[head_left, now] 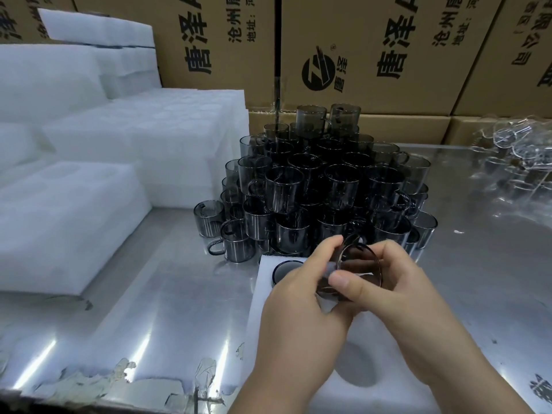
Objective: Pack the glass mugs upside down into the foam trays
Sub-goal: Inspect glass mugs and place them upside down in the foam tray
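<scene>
Head cam: L hand [298,300], R hand [400,282] fingers [328,249] grip smoky mug [358,261]; cartons [442,85] read 唐泽.

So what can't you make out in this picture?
Head view:
- Held mug: handle hidden by the left hand and right hand.
- Foam tray: most pockets covered by both arms.
- Mug pile: count unclear, dark glass overlaps.
- Clear glassware, far right: blurred, cut by edge.

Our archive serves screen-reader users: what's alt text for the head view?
The left hand and right hand hold a smoky glass mug over a foam tray holding one seated mug. Behind: a mug pile, foam stacks at left, cardboard boxes.
</scene>
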